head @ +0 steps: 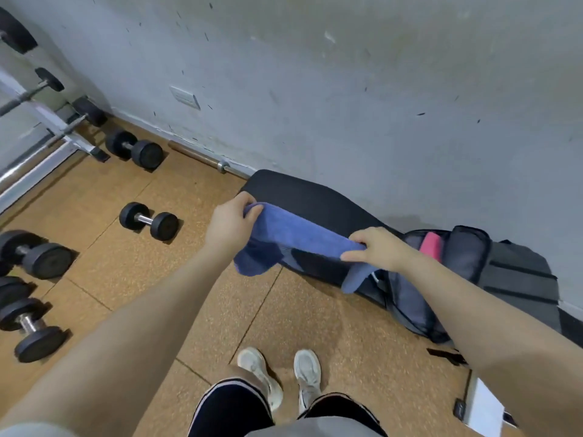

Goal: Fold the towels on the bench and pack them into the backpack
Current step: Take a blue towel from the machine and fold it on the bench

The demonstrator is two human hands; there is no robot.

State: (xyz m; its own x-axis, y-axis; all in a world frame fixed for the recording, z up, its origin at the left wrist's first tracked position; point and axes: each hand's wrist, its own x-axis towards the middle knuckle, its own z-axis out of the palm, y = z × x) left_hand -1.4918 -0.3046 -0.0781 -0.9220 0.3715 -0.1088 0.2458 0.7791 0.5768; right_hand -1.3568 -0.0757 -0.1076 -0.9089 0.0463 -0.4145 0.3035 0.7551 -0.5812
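Above the black bench (303, 197) by the wall, a blue towel (293, 234) is stretched between both hands. At its far end the left hand (228, 227) has fingers curled over the edge; at the near end the right hand (375, 247) pinches the cloth, and loose corners hang below each. Just right of the bench lies the open backpack (511, 272), a pink item (430, 247) inside. Dumbbells (148, 220) stand on the cork floor (220, 310).
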